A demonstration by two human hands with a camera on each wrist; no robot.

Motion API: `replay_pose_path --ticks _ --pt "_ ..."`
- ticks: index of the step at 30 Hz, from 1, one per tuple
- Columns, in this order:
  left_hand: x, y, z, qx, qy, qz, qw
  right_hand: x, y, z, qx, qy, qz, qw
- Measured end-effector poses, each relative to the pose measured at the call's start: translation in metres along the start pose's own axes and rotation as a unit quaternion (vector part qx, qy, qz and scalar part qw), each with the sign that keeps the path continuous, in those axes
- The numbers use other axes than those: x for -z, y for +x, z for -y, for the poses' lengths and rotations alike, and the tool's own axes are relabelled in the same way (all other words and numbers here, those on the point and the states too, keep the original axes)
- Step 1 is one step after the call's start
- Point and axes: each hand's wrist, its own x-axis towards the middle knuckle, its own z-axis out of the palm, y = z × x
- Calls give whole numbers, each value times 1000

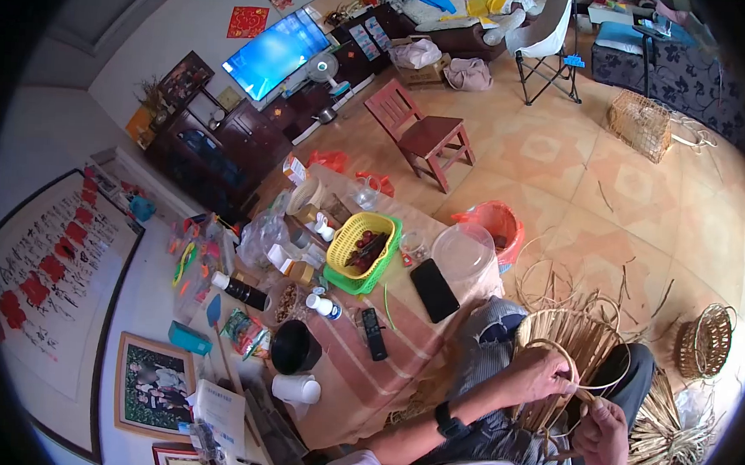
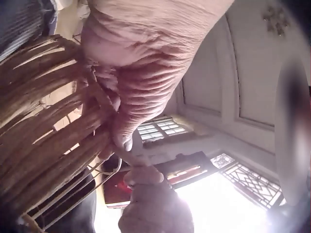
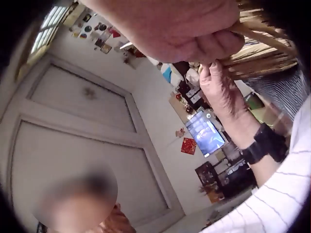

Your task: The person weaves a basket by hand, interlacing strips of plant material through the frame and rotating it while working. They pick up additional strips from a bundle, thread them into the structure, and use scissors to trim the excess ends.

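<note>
A partly woven basket of flat tan strips rests on the person's lap, its loose strips standing out around the rim. At its near rim the left hand pinches a pale weaving strip between thumb and fingers. Close beside it, the right hand grips the same strip with curled fingers. The left wrist view shows the basket's spaced strips beside the left palm, with the right hand just beyond the left fingertips. Part of the basket is hidden behind the hands.
Left of the lap, a cloth-covered table holds a yellow basket, a phone and a remote. Loose strips lie on the floor at right, near a small woven basket. A red bucket stands past the table.
</note>
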Motion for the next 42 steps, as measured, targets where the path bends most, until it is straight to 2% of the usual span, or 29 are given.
replay_pose_path --ticks 2,3,6,8,9,11,13,16,20,21,22,23,24,26,27,28,31,32,33,36,40,42 --pt "4 -14 -27 26 151 -33 988 3 -8 10 8 -3 34 999" --pt "2 -23 -34 8 210 -66 976 6 -12 11 10 -3 35 999" --pt "15 -32 -68 -165 235 -207 935 14 -20 6 9 -4 51 999" --pt "6 -21 -56 -222 252 -160 928 10 -30 13 6 -23 65 998" --pt "-1 -14 -39 -244 241 -137 929 -11 -41 29 -25 -20 58 998" --pt "-8 -1 -11 -283 211 -105 930 -6 -51 30 -18 -2 11 1000" --pt "-6 2 -8 -294 204 -99 928 -6 -62 41 -14 -1 -8 1000" --pt "-7 4 -4 -299 189 -93 931 -5 -78 53 -35 -48 -113 992" --pt "-8 4 -6 -292 165 -97 937 8 -98 76 79 -40 -78 993" --pt "-9 5 -8 -282 168 -102 939 25 -95 67 127 1 -92 988" --pt "-9 4 -9 -271 172 -107 941 45 -103 76 146 27 21 989" --pt "-10 4 -10 -260 175 -112 943 58 -90 68 235 129 -26 963" --pt "-11 4 -10 -256 171 -113 945 65 -79 66 270 140 -29 952" --pt "-12 6 -11 -248 162 -113 948 67 -44 54 231 -129 -27 964" --pt "-13 8 -13 -244 159 -116 949 61 -27 46 224 -247 -25 942" --pt "-13 8 -15 -239 157 -119 951 47 -14 33 211 -280 -27 936" --pt "-15 6 -16 -224 154 -117 955 15 14 2 157 -218 -82 960" --pt "-14 8 -16 -222 155 -117 956 -19 11 16 181 -320 -80 926" --pt "-15 8 -15 -224 156 -117 955 -28 12 29 165 -381 -66 908" --pt "-16 9 -10 -227 157 -121 953 -24 28 26 200 -320 -79 923" --pt "-17 9 -9 -220 158 -124 955 -16 37 37 309 -427 -35 849" --pt "-17 9 -8 -218 162 -123 955 -5 42 39 362 -504 -35 783"
